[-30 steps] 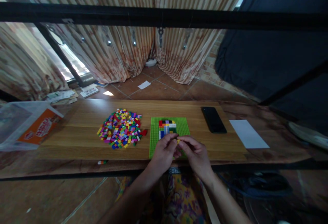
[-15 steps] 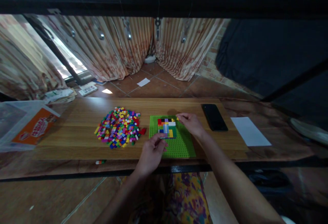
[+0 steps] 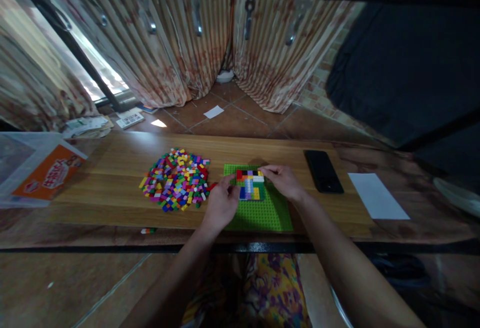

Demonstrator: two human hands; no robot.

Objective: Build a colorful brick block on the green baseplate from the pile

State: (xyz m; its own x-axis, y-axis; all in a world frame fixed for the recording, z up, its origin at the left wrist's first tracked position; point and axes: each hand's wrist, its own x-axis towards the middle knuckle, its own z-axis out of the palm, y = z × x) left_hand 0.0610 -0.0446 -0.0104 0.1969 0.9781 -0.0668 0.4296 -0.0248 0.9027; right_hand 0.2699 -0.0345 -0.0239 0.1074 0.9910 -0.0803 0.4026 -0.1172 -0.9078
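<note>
A green baseplate lies on the wooden table in front of me. A patch of coloured bricks is built on its far half. My left hand rests on the plate's left edge, its fingers curled and its thumb and forefinger touching the patch's left side. My right hand reaches to the patch's far right corner, with its fingertips pinched on a small yellow brick. A loose pile of mixed coloured bricks lies just left of the plate.
A black phone lies right of the plate, with a white sheet of paper beyond it. A clear bag holding an orange box sits at the far left. One stray brick lies near the table's front edge.
Both hands were together over the plate's near part with a yellow brick. My right hand carried it to the patch's far right corner. My left hand moved up to the patch's left side.
</note>
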